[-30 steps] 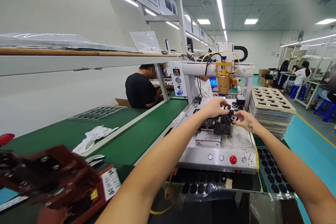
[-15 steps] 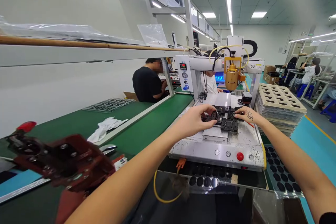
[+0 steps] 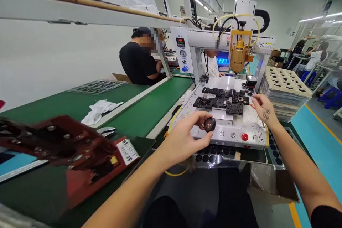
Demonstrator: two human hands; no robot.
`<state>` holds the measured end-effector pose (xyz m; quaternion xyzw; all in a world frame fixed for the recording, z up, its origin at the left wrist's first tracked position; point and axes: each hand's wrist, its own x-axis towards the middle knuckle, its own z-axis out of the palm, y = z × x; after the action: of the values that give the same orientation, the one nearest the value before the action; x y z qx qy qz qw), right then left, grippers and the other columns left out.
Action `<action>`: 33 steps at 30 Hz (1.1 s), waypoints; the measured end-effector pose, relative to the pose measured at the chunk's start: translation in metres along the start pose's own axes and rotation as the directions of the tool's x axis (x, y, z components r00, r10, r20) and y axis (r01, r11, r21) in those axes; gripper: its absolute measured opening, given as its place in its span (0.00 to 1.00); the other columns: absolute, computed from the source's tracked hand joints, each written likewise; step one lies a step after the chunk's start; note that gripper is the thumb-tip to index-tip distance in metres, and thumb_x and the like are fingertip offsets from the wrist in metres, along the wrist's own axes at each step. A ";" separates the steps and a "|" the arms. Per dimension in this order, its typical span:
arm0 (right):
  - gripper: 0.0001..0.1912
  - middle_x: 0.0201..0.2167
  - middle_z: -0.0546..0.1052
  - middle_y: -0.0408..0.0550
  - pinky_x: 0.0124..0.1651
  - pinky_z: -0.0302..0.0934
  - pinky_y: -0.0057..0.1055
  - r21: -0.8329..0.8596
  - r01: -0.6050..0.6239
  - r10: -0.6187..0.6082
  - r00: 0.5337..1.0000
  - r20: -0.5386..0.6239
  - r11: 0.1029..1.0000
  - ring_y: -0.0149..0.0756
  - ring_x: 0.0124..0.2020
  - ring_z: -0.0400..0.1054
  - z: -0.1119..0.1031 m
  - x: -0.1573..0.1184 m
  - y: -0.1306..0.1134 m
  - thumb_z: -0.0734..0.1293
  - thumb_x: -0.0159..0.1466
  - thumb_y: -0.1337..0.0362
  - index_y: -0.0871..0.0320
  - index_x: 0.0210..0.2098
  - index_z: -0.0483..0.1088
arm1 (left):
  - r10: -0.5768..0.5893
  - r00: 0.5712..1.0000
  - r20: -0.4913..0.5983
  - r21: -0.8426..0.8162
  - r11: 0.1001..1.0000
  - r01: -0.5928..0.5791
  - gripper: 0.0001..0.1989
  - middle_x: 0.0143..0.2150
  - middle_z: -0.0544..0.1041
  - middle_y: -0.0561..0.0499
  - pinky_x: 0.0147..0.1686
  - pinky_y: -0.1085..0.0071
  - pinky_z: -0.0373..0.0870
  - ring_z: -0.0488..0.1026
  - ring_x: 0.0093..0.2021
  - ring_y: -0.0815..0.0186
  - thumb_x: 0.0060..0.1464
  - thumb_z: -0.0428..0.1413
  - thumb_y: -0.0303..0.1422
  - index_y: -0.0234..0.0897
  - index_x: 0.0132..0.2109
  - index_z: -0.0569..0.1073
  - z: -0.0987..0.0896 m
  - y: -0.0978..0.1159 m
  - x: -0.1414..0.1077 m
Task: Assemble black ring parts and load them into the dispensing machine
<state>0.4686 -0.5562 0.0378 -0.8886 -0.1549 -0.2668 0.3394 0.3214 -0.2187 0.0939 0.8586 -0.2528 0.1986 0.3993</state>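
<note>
Likely sparing its face, my left fingers (image 3: 202, 143) pinch a round part (image 3: 209, 124) by its rim; whether my right fingers (image 3: 257, 98), beside fixtures (image 3: 234, 108), hold anything, I can't tell.

The left hand (image 3: 184, 139) holds a round dark part (image 3: 209, 124) near the machine bed (image 3: 252, 119)'s front edge, the right hand (image 3: 264, 109) near its right edge
</note>
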 end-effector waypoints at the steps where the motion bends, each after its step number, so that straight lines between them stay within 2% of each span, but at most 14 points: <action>1: 0.18 0.42 0.75 0.54 0.49 0.66 0.41 -0.003 -0.015 0.015 0.999 -0.044 1.000 0.45 0.42 0.70 -0.007 -0.026 -0.001 0.61 0.77 0.53 0.58 0.53 0.75 | -0.020 1.000 -0.010 -0.013 1.000 0.020 0.16 0.42 0.80 0.49 0.44 0.64 0.79 0.78 0.41 0.61 0.58 0.61 0.31 0.40 0.54 0.76 0.003 -0.006 -0.013; 3: 0.18 0.39 0.74 0.50 0.46 0.66 0.41 -0.012 -0.038 0.037 0.995 -0.096 0.999 0.43 0.38 0.68 -0.019 -0.076 0.000 0.67 0.73 0.50 0.57 0.52 0.75 | -0.074 0.997 -0.020 -0.033 0.997 0.074 0.17 0.43 0.81 0.49 0.43 0.65 0.79 0.79 0.41 0.61 0.58 0.61 0.32 0.40 0.54 0.76 0.009 -0.021 -0.038; 6: 0.19 0.39 0.74 0.50 0.45 0.67 0.43 -0.074 -0.041 0.029 0.987 -0.160 0.996 0.45 0.39 0.68 -0.022 -0.133 0.002 0.73 0.68 0.46 0.56 0.45 0.75 | -0.176 0.984 -0.010 -0.067 0.982 0.175 0.16 0.43 0.81 0.49 0.42 0.66 0.79 0.79 0.40 0.62 0.58 0.62 0.33 0.40 0.54 0.76 0.022 -0.044 -0.071; 8: 0.19 0.40 0.74 0.52 0.48 0.67 0.47 -0.143 -0.053 0.018 0.972 -0.236 0.988 0.49 0.42 0.69 -0.013 -0.155 -0.001 0.73 0.68 0.46 0.55 0.43 0.74 | -0.226 0.974 0.033 -0.100 0.968 0.228 0.16 0.42 0.81 0.49 0.42 0.65 0.80 0.80 0.40 0.62 0.58 0.62 0.33 0.39 0.53 0.76 0.033 -0.057 -0.089; 10: 0.15 0.40 0.75 0.53 0.51 0.67 0.50 -0.168 -0.052 -0.003 0.950 -0.313 0.984 0.51 0.44 0.70 0.005 -0.172 -0.012 0.73 0.70 0.50 0.55 0.44 0.74 | -0.233 0.965 0.118 -0.141 0.958 0.248 0.17 0.44 0.82 0.49 0.45 0.63 0.81 0.81 0.42 0.61 0.57 0.63 0.32 0.39 0.53 0.76 0.048 -0.067 -0.104; 12: 0.08 0.40 0.76 0.54 0.52 0.68 0.49 -0.106 0.039 -0.062 0.971 -0.230 0.994 0.50 0.44 0.71 0.028 -0.186 -0.030 0.70 0.73 0.57 0.54 0.46 0.75 | -0.174 0.958 0.226 -0.191 0.957 0.218 0.19 0.51 0.84 0.46 0.55 0.58 0.80 0.83 0.51 0.57 0.55 0.65 0.30 0.40 0.54 0.76 0.065 -0.076 -0.114; 13: 0.06 0.40 0.77 0.54 0.51 0.68 0.48 -0.046 0.106 -0.111 0.986 -0.126 0.993 0.49 0.44 0.72 0.041 -0.193 -0.040 0.67 0.75 0.60 0.53 0.46 0.76 | -0.125 0.952 0.279 -0.216 0.958 0.189 0.20 0.56 0.83 0.43 0.61 0.54 0.77 0.81 0.59 0.54 0.54 0.65 0.29 0.40 0.54 0.76 0.074 -0.080 -0.118; 14: 0.08 0.41 0.78 0.54 0.50 0.69 0.46 0.020 0.170 -0.171 0.985 0.027 0.985 0.48 0.44 0.73 0.055 -0.199 -0.049 0.64 0.76 0.62 0.52 0.47 0.76 | -0.077 0.943 0.325 -0.235 0.959 0.160 0.20 0.61 0.82 0.42 0.67 0.51 0.72 0.76 0.66 0.52 0.54 0.66 0.28 0.41 0.54 0.76 0.084 -0.085 -0.119; 15: 0.10 0.42 0.78 0.53 0.49 0.70 0.44 0.054 0.206 -0.212 0.969 0.125 0.977 0.47 0.44 0.74 0.069 -0.204 -0.056 0.63 0.77 0.64 0.51 0.48 0.78 | -0.041 0.931 0.363 -0.246 0.959 0.138 0.20 0.64 0.80 0.41 0.72 0.47 0.66 0.71 0.71 0.51 0.53 0.66 0.28 0.41 0.53 0.76 0.093 -0.089 -0.119; 17: 0.12 0.42 0.79 0.51 0.48 0.71 0.42 0.067 0.235 -0.244 0.943 0.225 0.970 0.45 0.44 0.75 0.095 -0.210 -0.063 0.62 0.77 0.65 0.51 0.50 0.79 | -0.034 0.911 0.412 -0.244 0.959 0.146 0.19 0.68 0.77 0.40 0.77 0.44 0.56 0.64 0.77 0.50 0.54 0.67 0.28 0.41 0.52 0.76 0.108 -0.100 -0.116; 21: 0.13 0.42 0.78 0.55 0.43 0.70 0.42 0.016 0.263 -0.259 0.934 0.246 0.965 0.48 0.44 0.74 0.123 -0.211 -0.050 0.64 0.77 0.63 0.56 0.55 0.79 | -0.094 0.882 0.462 -0.235 0.946 0.224 0.18 0.70 0.75 0.38 0.78 0.45 0.52 0.61 0.78 0.49 0.53 0.68 0.28 0.40 0.50 0.77 0.125 -0.116 -0.108; 24: 0.14 0.43 0.79 0.58 0.44 0.70 0.45 0.026 0.331 -0.326 0.913 0.246 0.943 0.50 0.45 0.73 0.129 -0.215 -0.035 0.65 0.77 0.63 0.58 0.58 0.79 | -0.090 0.877 0.472 -0.248 0.941 0.230 0.18 0.71 0.74 0.37 0.79 0.46 0.50 0.61 0.78 0.48 0.52 0.68 0.28 0.39 0.51 0.78 0.128 -0.121 -0.108; 28: 0.16 0.47 0.82 0.60 0.49 0.71 0.47 0.093 0.424 -0.434 0.877 0.208 0.901 0.49 0.46 0.74 0.136 -0.226 -0.019 0.63 0.77 0.69 0.58 0.60 0.78 | -0.084 0.869 0.488 -0.280 0.928 0.247 0.18 0.71 0.75 0.39 0.79 0.48 0.50 0.61 0.78 0.50 0.54 0.68 0.29 0.40 0.52 0.78 0.125 -0.121 -0.107; 33: 0.15 0.41 0.85 0.56 0.41 0.73 0.42 0.213 0.489 -0.527 0.829 0.186 0.846 0.44 0.39 0.76 0.140 -0.240 -0.010 0.64 0.76 0.72 0.57 0.55 0.81 | -0.085 0.859 0.504 -0.303 0.915 0.268 0.17 0.69 0.77 0.41 0.79 0.51 0.50 0.63 0.77 0.51 0.56 0.67 0.31 0.40 0.52 0.78 0.125 -0.126 -0.106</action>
<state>0.3210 -0.4761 -0.1840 -0.8111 -0.4459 -0.2263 0.3034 0.3297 -0.2179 -0.1124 0.8119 -0.2951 -0.1091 0.4918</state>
